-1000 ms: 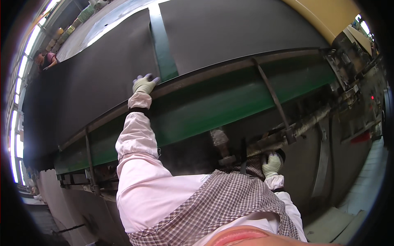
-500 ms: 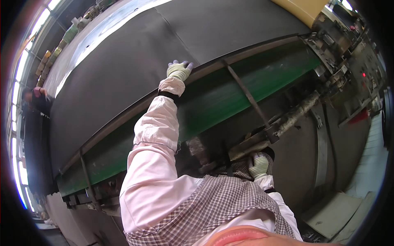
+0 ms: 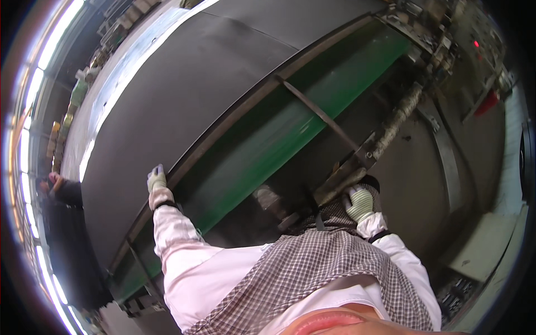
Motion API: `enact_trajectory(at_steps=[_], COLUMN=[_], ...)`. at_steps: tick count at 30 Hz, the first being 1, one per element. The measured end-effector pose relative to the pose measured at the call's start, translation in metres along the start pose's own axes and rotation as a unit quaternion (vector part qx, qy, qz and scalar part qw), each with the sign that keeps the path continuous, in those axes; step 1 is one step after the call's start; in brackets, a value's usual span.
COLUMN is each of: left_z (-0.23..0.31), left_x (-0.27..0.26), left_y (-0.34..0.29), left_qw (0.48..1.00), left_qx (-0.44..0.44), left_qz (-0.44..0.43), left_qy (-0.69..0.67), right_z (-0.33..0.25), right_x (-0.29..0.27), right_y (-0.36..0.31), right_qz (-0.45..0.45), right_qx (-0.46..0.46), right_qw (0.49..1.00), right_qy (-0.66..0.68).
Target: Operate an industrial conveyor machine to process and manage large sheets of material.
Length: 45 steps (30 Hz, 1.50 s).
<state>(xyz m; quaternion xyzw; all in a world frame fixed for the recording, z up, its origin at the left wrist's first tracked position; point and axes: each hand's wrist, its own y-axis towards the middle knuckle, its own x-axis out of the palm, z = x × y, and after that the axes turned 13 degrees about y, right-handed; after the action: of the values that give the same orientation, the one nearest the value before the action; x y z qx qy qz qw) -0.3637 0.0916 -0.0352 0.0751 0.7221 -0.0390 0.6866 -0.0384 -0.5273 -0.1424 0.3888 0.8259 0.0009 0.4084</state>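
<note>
So the biggest thing here is the wide black sheet (image 3: 184,95) spread over the long surface, filling the upper left and middle of the frame. It already lies flat and smooth as far as I can see, so I'd guess the spreading is mostly done and only the near edge is being dealt with. Under it runs the green machine frame (image 3: 290,128), diagonal through the centre, with a thin metal brace (image 3: 318,114) crossing it.

Lower right of centre there's a grimy metal bar (image 3: 357,164). The right hand (image 3: 360,202), in a pale knit glove, rests against its lower end, fingers curled together; can't tell if they actually grip it.

The left hand (image 3: 157,180), same glove, sits at centre left on the sheet's near edge, fingers together and flat, pressing rather than pinching.

Another person (image 3: 58,192) stands at far left.
</note>
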Motion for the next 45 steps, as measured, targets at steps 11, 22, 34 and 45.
enact_trajectory(at_steps=[11,22,34,45], left_z=[0.166,0.324,0.497,0.650], left_x=[-0.044,-0.077,-0.096,-0.110], left_y=[-0.066,-0.077,-0.088,-0.113], left_qw=[0.961,0.931,0.898,0.878], left_qx=[0.263,0.347,0.419,0.470], left_qz=[0.042,-0.020,-0.048,-0.057], left_qy=[0.077,0.113,0.123,0.075], right_z=[-0.006,-0.004,0.001,-0.008], right_x=[-0.002,-0.004,-0.007,-0.024], right_y=[-0.001,-0.002,0.001,0.018], right_qz=[-0.001,-0.019,-0.023,-0.065], right_qx=[0.024,0.034,0.009,0.043], right_qw=[0.999,0.999,1.000,0.995], right_qy=[-0.033,-0.009,0.016,0.066])
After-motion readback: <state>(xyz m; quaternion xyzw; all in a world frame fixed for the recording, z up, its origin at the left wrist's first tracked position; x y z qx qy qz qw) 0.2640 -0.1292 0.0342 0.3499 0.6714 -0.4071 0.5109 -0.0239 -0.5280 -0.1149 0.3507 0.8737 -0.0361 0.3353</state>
